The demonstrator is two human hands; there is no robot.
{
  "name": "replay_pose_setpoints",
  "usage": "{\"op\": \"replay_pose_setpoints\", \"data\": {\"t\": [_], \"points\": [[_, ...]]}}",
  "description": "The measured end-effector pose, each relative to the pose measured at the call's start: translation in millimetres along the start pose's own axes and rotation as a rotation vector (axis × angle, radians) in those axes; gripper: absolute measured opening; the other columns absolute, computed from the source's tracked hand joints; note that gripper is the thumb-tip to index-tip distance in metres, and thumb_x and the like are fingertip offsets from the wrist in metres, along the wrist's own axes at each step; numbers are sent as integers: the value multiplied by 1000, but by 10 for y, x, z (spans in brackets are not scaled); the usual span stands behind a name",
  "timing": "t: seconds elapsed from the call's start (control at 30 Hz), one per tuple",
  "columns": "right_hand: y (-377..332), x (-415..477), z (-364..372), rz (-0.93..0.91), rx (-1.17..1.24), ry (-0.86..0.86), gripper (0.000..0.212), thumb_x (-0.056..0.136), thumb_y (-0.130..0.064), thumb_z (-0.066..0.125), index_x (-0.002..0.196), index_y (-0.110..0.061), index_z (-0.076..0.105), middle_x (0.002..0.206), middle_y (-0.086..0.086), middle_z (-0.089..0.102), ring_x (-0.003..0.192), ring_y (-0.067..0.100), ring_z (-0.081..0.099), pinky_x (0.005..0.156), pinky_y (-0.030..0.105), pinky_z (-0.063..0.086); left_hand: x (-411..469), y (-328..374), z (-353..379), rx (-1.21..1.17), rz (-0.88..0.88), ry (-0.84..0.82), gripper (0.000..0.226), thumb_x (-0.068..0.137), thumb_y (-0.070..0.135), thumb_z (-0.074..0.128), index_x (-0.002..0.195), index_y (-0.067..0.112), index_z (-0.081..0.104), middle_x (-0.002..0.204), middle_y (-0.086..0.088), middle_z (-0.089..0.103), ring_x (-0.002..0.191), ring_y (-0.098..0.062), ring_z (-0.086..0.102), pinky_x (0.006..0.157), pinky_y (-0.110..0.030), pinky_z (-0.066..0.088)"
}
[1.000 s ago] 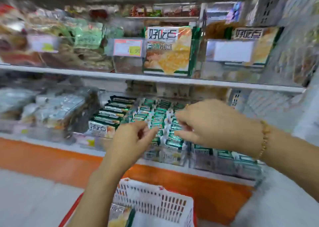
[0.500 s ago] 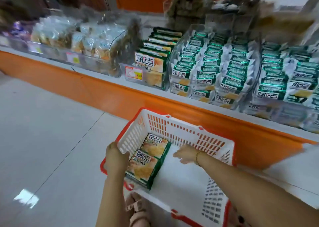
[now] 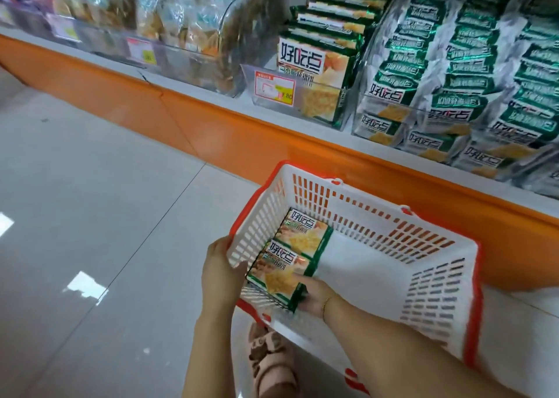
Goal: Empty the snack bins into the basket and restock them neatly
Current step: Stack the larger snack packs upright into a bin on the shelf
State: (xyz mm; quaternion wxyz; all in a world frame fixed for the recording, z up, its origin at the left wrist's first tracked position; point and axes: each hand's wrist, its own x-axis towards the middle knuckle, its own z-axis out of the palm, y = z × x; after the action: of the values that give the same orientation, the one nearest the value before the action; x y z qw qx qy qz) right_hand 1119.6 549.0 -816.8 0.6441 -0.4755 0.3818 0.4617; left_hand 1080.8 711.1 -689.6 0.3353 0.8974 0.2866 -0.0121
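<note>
Fingers (image 3: 239, 267) of left hand (image 3: 220, 272) curl over the basket (image 3: 378, 207) wall, lower centre of frame, gripping it. Right hand (image 3: 316, 297) grasps a cracker pack (image 3: 276, 275) by its lower corner, inside the basket against a second pack (image 3: 305, 231). Shelf bins (image 3: 302, 101), upper right, look full. Risk: slick wrapper slips from corner grip; one-handed hold tips basket.

Lt grey tile floor (image 3: 90, 216), orange shelf base (image 3: 242, 140).
</note>
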Motion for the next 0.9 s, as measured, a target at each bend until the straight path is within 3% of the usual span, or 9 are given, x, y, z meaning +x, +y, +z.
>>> {"op": "replay_pose_setpoints", "data": {"t": [0.13, 0.3, 0.4, 0.53, 0.67, 0.77, 0.9], "points": [[18, 48, -28, 11, 59, -10, 30, 87, -11, 69, 115, -4, 60, 94, 11, 59, 81, 26, 57, 64, 31, 49, 12, -27, -38, -13, -7, -20, 58, 79, 5, 70, 134, 10, 52, 131, -8, 53, 112, -24, 55, 83, -19, 35], [4, -16, -12, 18, 178, -102, 6, 91, -11, 63, 91, -6, 61, 90, 10, 59, 81, 25, 58, 71, 35, 51, -10, -4, -52, -22, 2, -29, 55, 80, 8, 72, 131, 8, 53, 130, -8, 54, 109, -23, 56, 80, -17, 35], [5, 55, 3, -16, 129, -93, 16, 90, -15, 65, 102, -5, 62, 93, 9, 63, 82, 23, 60, 84, 35, 47, -10, -4, -45, -26, 0, -24, 56, 80, 7, 72, 131, 8, 52, 131, -9, 54, 108, -23, 57, 81, -18, 36], [32, 158, -25, -14, 168, -112, 39, 82, -19, 73, 116, -3, 63, 116, 19, 67, 98, 29, 66, 83, 39, 53, -23, 19, -44, -34, -6, -28, 55, 80, 9, 72, 132, 9, 52, 130, -9, 53, 107, -22, 57, 78, -18, 39], [71, 188, -59, 5, 186, -188, 39, 84, -23, 70, 116, -2, 63, 117, 19, 67, 112, 29, 62, 99, 38, 47, -23, 13, -51, -38, 0, -30, 54, 81, 13, 73, 131, 9, 52, 129, -8, 54, 107, -22, 57, 67, -7, 35], [101, 253, -87, -2, 169, -218, 38, 85, -21, 68, 119, -5, 62, 117, 16, 67, 112, 27, 61, 109, 37, 39, -13, 6, -57, -33, -9, -36, 55, 81, 14, 73, 132, 10, 52, 131, -7, 53, 109, -21, 57, 77, -12, 38], [75, 272, -56, -37, -17, -160, 37, 86, -27, 70, 118, -11, 61, 117, 10, 68, 102, 20, 64, 78, 25, 52, 17, 14, -62, -34, -14, -37, 54, 82, 13, 72, 132, 10, 52, 132, -7, 53, 110, -21, 56, 81, -18, 39]]}}
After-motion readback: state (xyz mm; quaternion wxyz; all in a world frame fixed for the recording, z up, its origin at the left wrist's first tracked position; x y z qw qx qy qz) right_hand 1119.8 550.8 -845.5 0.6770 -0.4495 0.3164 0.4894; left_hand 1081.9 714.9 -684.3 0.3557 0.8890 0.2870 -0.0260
